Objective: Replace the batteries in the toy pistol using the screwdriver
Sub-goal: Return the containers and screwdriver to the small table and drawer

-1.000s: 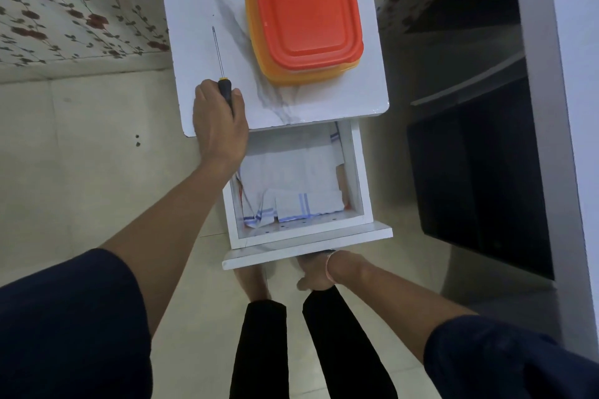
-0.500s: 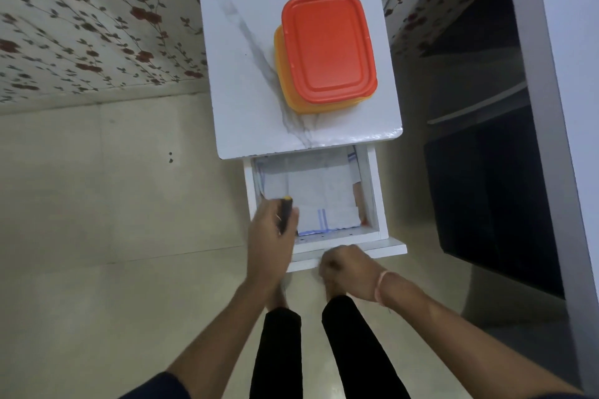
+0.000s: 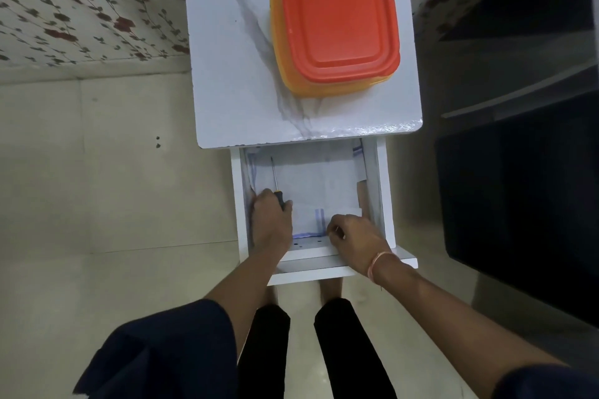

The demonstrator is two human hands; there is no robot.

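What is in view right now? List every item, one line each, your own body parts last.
Cabinet: one, white marbled top, against the floral wall.
Drawer: one, white, pulled open under the cabinet top.
Cloth: one, white with blue stripes, lining the drawer.
Boxes: two, red box stacked on orange box, on the cabinet.
Screwdriver: one, black handle, metal shaft, in the drawer.
Wrist thread: one, pinkish, right wrist.
Left hand: one, grips the screwdriver handle.
Right hand: one, fingers curled at the drawer's front; grip unclear.

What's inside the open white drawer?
A white blue-striped cloth, the left hand gripping a black-handled screwdriver, and the right hand near the front. Anything beneath the cloth is hidden.
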